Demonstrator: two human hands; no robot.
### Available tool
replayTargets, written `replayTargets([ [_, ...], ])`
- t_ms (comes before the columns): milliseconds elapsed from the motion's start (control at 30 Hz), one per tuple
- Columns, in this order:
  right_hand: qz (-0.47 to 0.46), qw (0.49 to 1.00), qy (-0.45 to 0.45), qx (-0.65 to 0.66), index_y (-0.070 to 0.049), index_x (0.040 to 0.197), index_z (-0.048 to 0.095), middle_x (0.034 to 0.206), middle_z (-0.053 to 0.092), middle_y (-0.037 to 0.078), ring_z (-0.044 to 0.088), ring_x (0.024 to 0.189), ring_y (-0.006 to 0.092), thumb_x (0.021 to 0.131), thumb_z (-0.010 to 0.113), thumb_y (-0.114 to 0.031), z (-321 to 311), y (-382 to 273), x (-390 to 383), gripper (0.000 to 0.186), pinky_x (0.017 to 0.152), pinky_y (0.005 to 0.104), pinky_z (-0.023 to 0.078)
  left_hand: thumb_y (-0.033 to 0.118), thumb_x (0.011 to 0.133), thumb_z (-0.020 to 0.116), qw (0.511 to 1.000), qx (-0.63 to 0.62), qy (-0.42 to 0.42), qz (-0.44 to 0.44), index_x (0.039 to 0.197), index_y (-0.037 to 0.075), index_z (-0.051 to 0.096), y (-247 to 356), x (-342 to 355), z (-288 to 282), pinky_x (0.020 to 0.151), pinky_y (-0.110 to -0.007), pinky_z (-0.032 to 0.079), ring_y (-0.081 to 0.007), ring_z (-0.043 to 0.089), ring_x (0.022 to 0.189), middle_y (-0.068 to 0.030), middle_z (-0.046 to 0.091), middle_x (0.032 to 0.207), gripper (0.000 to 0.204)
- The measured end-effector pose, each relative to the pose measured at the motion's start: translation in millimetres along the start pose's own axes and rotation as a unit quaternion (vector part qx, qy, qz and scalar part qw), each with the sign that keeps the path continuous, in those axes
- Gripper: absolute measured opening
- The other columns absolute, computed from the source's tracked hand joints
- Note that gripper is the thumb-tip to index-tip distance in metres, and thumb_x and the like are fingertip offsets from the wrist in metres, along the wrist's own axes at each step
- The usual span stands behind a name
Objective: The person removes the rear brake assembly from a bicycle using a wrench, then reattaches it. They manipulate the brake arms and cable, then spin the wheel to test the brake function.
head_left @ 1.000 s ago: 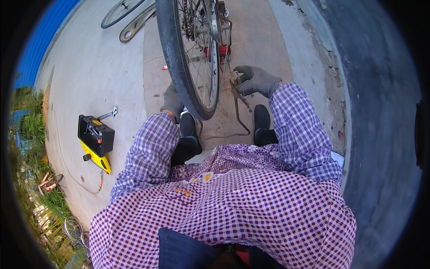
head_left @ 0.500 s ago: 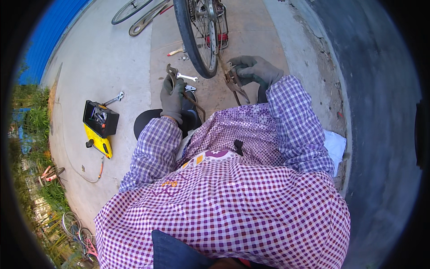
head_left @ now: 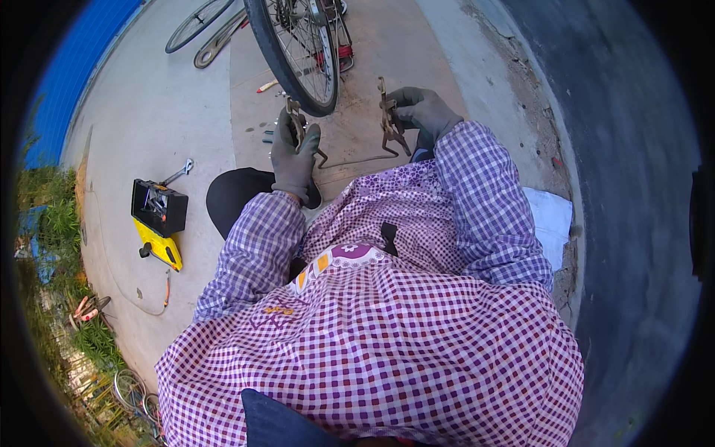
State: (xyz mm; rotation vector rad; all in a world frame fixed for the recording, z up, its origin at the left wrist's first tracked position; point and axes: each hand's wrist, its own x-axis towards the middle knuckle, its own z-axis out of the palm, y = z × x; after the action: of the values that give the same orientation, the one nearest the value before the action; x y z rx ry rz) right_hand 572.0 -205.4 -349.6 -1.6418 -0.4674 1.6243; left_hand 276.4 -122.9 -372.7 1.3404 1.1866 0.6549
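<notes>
On your side of bicycle wheel (head_left: pixel 268 56): left hand (head_left: pixel 295 156) pointing forward, right hand (head_left: pixel 424 113) inward, both gripping metal stand (head_left: pixel 388 121); concrete (head_left: pixel 201 112) around wheel.

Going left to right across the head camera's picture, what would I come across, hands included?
Black toolbox → left hand → right hand → white sheet.

Top edge is cropping bicycle wheel (head_left: pixel 271 58) | left hand (head_left: pixel 293 158) is hiding part of metal stand (head_left: pixel 385 118) | leftmost foliage (head_left: pixel 56 216) is looking blurred
</notes>
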Motion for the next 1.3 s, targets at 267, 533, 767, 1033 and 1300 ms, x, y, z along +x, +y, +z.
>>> replayTargets([
  [267, 0.081, 0.983, 0.123, -0.110, 0.004, 0.105, 0.073, 0.088, 0.072, 0.015, 0.071, 0.081, 0.0236, 0.090, 0.056, 0.007, 11, 77, 36, 0.023, 0.074, 0.0389, 0.060, 0.025, 0.079, 0.087, 0.920, 0.359, -0.159, -0.024, 0.150, 0.003, 0.045, -52, -17, -1, 0.091, -0.039, 0.055, -0.0299, 0.069, 0.108, -0.0199, 0.065, 0.127, 0.086],
  [533, 0.133, 0.935, 0.150, -0.293, -0.009, 0.115, 0.076, 0.100, 0.077, 0.014, 0.076, 0.092, 0.0239, 0.094, 0.064, -0.010, 6, 108, 46, 0.024, 0.086, 0.0374, 0.059, 0.018, 0.075, 0.089, 0.941, 0.222, -0.228, -0.111, 0.164, 0.008, 0.022, -61, -30, -4, 0.100, -0.039, 0.054, -0.0337, 0.066, 0.122, -0.0225, 0.058, 0.140, 0.112],
  [767, 0.088, 0.964, 0.163, -0.190, 0.000, 0.117, 0.073, 0.102, 0.076, 0.013, 0.074, 0.091, 0.0228, 0.096, 0.066, -0.016, 6, 162, 64, 0.027, 0.081, 0.0342, 0.058, 0.028, 0.075, 0.090, 0.954, 0.194, -0.190, -0.129, 0.164, 0.008, 0.022, -79, -25, -18, 0.103, -0.041, 0.052, -0.0350, 0.065, 0.123, -0.0228, 0.061, 0.138, 0.114],
  [1033, 0.073, 0.986, 0.146, 0.003, 0.004, 0.129, 0.061, 0.118, 0.069, 0.018, 0.072, 0.099, 0.0274, 0.103, 0.058, -0.014, 19, 127, 36, 0.031, 0.082, 0.0415, 0.063, 0.028, 0.080, 0.088, 0.961, 0.203, -0.163, -0.097, 0.157, 0.003, 0.039, -34, -23, -19, 0.096, -0.038, 0.055, -0.0290, 0.070, 0.111, -0.0209, 0.067, 0.126, 0.095],
  [1300, 0.088, 0.962, 0.167, 0.195, 0.003, 0.131, 0.058, 0.117, 0.066, 0.019, 0.070, 0.101, 0.0350, 0.106, 0.048, -0.006, 22, 111, 23, 0.029, 0.087, 0.0539, 0.063, 0.025, 0.086, 0.084, 0.988, 0.112, -0.106, 0.030, 0.155, 0.002, 0.043, 17, -33, -3, 0.082, -0.035, 0.058, -0.0206, 0.073, 0.090, -0.0174, 0.067, 0.114, 0.084],
])
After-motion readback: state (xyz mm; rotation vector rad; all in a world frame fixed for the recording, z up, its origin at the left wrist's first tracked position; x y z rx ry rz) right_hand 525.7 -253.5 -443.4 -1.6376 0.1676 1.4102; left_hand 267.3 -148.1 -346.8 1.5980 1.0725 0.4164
